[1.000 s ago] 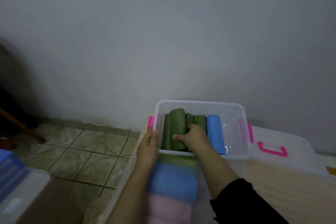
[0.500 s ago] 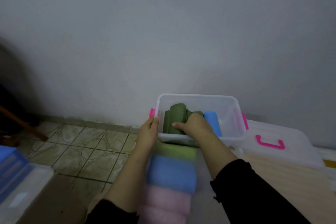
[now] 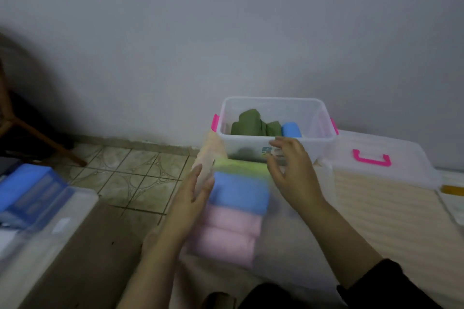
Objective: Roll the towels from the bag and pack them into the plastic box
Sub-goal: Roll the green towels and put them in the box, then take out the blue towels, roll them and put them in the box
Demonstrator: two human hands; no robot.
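**Three rolls packed, both hands reaching for the next**

Three rolled towels, two dark green (image 3: 247,123) and one blue (image 3: 291,129), lie in the clear plastic box (image 3: 276,143). Left hand (image 3: 193,193) and right hand (image 3: 292,170), fingers apart and empty, flank the blurred stack of folded towels (image 3: 236,206); lifting one to roll likely follows.

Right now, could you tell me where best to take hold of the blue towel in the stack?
Grip the blue towel at its two short ends, one of the hands from each side. It lies crosswise between the lime towel and pink towels, so only its ends are free.
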